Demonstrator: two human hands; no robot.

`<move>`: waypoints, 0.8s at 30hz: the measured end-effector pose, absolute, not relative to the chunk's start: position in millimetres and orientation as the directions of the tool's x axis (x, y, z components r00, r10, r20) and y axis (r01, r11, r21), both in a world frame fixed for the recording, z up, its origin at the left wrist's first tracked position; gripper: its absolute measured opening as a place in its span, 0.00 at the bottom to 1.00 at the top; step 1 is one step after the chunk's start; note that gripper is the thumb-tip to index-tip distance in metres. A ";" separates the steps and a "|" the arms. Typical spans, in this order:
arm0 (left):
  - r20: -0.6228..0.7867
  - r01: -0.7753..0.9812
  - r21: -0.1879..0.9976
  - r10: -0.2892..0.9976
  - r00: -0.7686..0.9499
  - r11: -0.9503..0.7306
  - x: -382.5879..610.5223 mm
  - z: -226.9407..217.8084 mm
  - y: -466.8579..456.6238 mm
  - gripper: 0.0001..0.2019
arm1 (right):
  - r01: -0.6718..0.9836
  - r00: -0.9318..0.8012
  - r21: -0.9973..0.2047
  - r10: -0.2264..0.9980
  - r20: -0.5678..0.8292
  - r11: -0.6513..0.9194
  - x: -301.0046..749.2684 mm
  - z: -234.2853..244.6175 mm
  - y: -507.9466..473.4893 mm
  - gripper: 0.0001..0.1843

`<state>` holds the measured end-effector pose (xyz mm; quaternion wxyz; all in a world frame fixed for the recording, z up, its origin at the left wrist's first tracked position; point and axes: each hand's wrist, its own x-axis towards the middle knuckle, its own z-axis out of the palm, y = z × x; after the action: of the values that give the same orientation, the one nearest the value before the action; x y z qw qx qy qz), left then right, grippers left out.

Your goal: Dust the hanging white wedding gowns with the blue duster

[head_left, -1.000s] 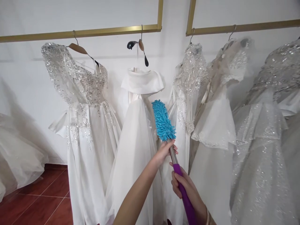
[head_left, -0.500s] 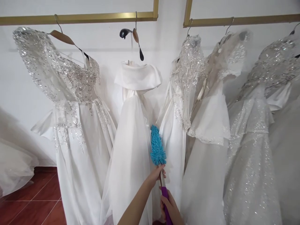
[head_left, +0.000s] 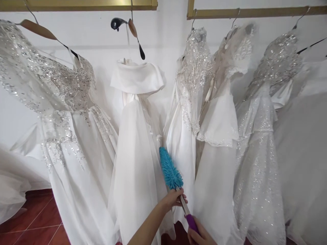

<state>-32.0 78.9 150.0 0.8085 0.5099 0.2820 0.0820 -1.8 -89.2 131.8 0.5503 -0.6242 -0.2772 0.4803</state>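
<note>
A duster with a blue fluffy head, a metal shaft and a purple handle points up at the skirt of a plain white gown. My left hand is closed round the shaft just below the blue head. My right hand grips the purple handle at the bottom edge of the view, partly cut off. The blue head lies against the gap between the plain gown and a beaded gown to its right.
Several white gowns hang on hangers from gold rails along a white wall. A sequinned gown hangs at left, more beaded ones at right. Red floor tiles show at bottom left.
The duster and both hands have dropped lower along the gowns, from bodice height to skirt height. The view has shifted right and closer to the dresses.
</note>
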 end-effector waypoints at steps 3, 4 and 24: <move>-0.254 0.065 0.909 0.422 0.870 0.412 -25.9 202.1 76.0 0.21 | -0.143 0.416 -0.967 0.873 -0.254 -0.213 2.0 171.7 -96.3 0.30; -0.209 0.032 0.921 0.421 0.883 0.389 -24.3 218.5 75.7 0.22 | -0.113 0.432 -0.976 0.875 -0.218 -0.188 2.6 184.4 -96.8 0.31; 0.095 -0.233 0.940 0.463 0.881 0.251 90.2 306.6 72.3 0.18 | 0.038 0.400 -0.998 0.915 0.061 0.050 123.3 267.0 -100.1 0.25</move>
<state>90.2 72.3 306.6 0.7844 0.5704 0.1006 0.2218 123.3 -100.1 267.0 0.5989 -0.5842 -0.4078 0.3657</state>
